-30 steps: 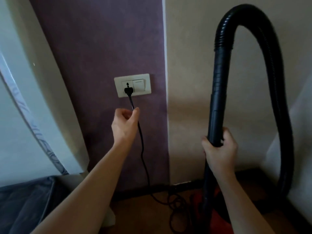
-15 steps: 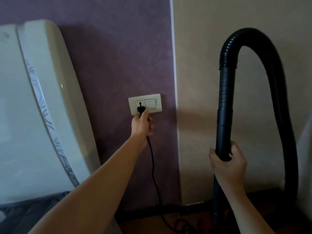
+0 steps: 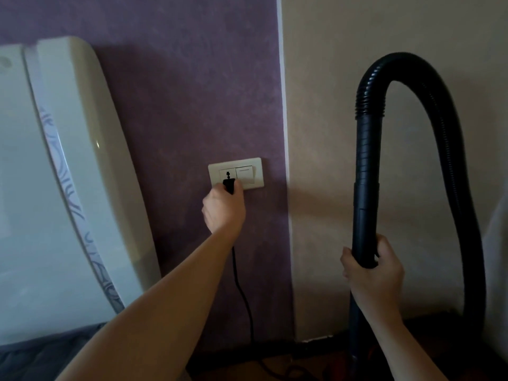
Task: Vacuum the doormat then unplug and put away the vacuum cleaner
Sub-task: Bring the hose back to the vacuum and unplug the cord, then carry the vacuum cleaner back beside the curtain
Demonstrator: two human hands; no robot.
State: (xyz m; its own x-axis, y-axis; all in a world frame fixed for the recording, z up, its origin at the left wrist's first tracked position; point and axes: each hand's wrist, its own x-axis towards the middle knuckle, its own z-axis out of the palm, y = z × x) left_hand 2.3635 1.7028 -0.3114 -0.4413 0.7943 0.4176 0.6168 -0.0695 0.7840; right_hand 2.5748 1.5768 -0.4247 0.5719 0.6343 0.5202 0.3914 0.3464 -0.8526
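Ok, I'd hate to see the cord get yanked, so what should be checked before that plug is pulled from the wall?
1. Grip on the plug body, not the cord: ok. The left hand grips the plug; the cord comes out free below the arm.
2. Cord slack: ok, it hangs in a loose curve towards the floor.
3. Plug sitting straight in the socket: cannot tell, the fingers cover the joint.
4. Switch beside the socket off: cannot tell.
5. Vacuum steady: ok, the right hand grips the upright tube.
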